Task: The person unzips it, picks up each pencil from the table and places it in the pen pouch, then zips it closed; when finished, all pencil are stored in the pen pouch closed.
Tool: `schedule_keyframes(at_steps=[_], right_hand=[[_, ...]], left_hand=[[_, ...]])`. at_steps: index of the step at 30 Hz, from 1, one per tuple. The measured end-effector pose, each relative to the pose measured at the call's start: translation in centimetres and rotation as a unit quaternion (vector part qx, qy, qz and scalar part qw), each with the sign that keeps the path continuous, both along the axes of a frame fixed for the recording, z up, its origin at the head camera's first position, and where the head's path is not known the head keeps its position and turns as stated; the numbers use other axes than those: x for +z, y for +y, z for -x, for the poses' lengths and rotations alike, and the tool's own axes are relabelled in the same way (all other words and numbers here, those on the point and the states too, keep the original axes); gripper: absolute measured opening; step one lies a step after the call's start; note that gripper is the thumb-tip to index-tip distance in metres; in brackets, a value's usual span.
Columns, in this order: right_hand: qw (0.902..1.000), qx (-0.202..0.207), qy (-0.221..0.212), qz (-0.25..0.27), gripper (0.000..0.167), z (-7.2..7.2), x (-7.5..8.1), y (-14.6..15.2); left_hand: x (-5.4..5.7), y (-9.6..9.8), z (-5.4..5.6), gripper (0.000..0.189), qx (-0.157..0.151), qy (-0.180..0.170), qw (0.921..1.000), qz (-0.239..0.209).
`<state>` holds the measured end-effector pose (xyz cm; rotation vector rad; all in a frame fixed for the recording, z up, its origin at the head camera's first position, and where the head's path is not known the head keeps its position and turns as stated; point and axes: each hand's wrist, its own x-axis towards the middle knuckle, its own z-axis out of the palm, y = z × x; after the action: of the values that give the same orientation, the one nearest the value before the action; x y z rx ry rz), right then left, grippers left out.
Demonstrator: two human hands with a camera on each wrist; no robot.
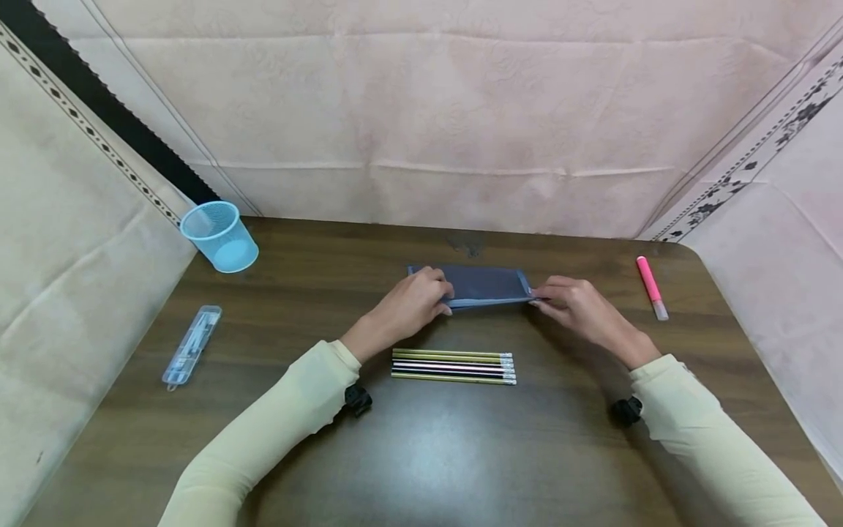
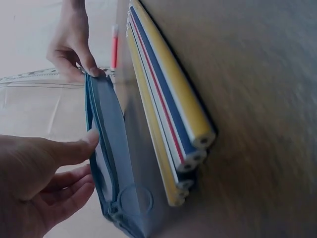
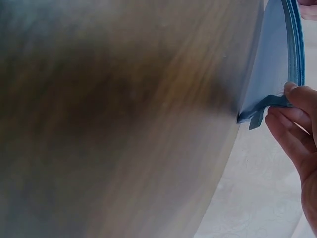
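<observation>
A blue see-through zip pouch (image 1: 486,282) with a darker blue border is held by both hands over the far middle of the table. My left hand (image 1: 416,294) grips its zip edge near the left end, thumb on one side and fingers on the other. At the pouch's right corner, my right hand (image 1: 574,306) pinches the zip end between thumb and fingers. A ring-shaped zip pull (image 2: 134,199) hangs at the left end in the left wrist view. Just nearer the body lies a row of several striped pencils (image 1: 453,367), their pale ends to the right.
To the left are a light blue plastic cup (image 1: 219,238), leaning in this view, and a clear blue flat case (image 1: 192,345). A pink marker (image 1: 651,287) lies at the far right of the wooden table (image 1: 435,454). Pale cloth (image 1: 421,110) hangs behind.
</observation>
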<state>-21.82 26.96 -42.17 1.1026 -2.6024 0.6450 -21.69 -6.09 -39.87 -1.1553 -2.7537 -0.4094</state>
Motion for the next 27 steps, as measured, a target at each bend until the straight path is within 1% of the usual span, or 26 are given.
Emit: schedule_keyframes(at_steps=[3,5,8,11,13,15,18,20,21,24,27], right_hand=[[0.9999,0.008,0.006,0.0,0.027,0.0,0.2,-0.2],[0.9999,0.012,0.006,-0.008,0.029,0.0,0.4,-0.3],[0.9993,0.018,0.004,-0.032,0.032,-0.2,0.6,-0.7],[0.9983,0.027,-0.002,-0.051,0.045,-1.0,0.9,-1.8],[0.998,0.037,-0.002,-0.052,0.049,-1.8,1.4,-3.1],[0.9976,0.049,0.0,-0.048,0.044,-2.8,2.0,-4.9],[0.9956,0.073,0.0,-0.059,0.019,-4.0,2.5,-7.7],[0.9932,0.085,-0.021,-0.077,0.008,-4.5,2.4,-9.2],[0.9917,0.087,-0.033,-0.089,0.006,-4.6,2.2,-9.8],[0.9874,0.084,-0.069,-0.115,0.007,-4.7,1.3,-11.0],[0.9856,0.077,-0.084,-0.125,0.01,-4.7,0.6,-11.6]], left_hand=[[0.0,0.1,0.1,0.016,-0.002,-0.001,1.0,0.005],[0.0,0.0,0.2,0.013,-0.003,0.008,0.9999,0.012],[0.0,-0.1,0.4,0.014,-0.002,0.024,0.9995,0.021],[-0.1,-0.2,0.5,0.013,0.006,0.024,0.9994,0.023],[-0.2,-0.3,0.5,0.013,0.013,0.016,0.9996,0.019],[-0.4,-0.4,0.6,0.013,0.017,0.008,0.9997,0.013],[-0.5,-0.6,0.9,0.012,0.021,0.0,0.9998,-0.002],[-0.5,-0.7,1.1,0.011,0.024,-0.005,0.9996,-0.01],[-0.5,-0.7,1.2,0.012,0.026,-0.009,0.9995,-0.014],[-0.5,-0.9,1.4,0.013,0.028,-0.028,0.9989,-0.027],[-0.7,-1.0,1.6,0.014,0.023,-0.054,0.9972,-0.047]])
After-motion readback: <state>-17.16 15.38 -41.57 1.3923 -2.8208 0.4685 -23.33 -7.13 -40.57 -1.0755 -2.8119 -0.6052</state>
